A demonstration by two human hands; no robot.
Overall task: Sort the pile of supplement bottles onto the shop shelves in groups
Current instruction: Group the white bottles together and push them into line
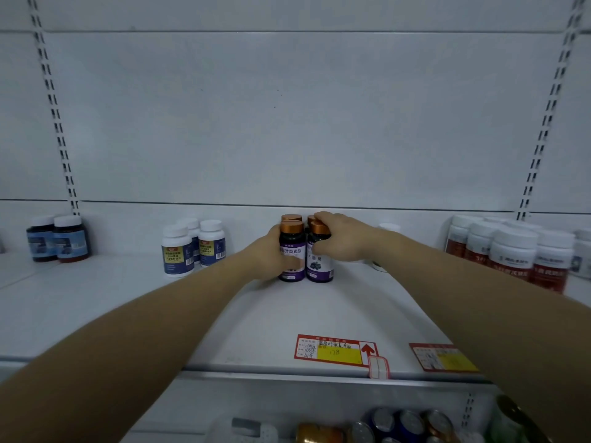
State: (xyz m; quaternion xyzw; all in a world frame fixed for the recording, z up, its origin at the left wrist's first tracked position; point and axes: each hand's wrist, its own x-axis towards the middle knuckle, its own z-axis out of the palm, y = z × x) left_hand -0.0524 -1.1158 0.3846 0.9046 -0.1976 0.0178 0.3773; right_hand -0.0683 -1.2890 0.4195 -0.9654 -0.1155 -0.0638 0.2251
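Left hand (265, 255) curls fingers round left purple bottle (291, 243), right hand (343, 239) round right purple bottle (319, 267) (both upright, caps up).

Left hand (267, 254) and right hand (340, 239) grip purple-labelled bottles (291, 251) on the shelf (287, 314).

Price label (332, 350): red border, yellow patch w/ handwritten "178", red arrow pointing up at its R end; the other handwriting is too small to read. Small white tab (378, 367) w/ red outline overlaps the label's lower-R corner. 2nd price label (443, 358) near, to the R of the first, same red/yellow colours, tilted, print blurred. White back panel (287, 123) well above & behind the label, w/ two thin horiz. seams across it. L slotted upright (54, 107) far up-L of the label, R slotted upright (551, 107) far up-R. Both are white w/ paired dark slots and look slanted in the wide-angle view.
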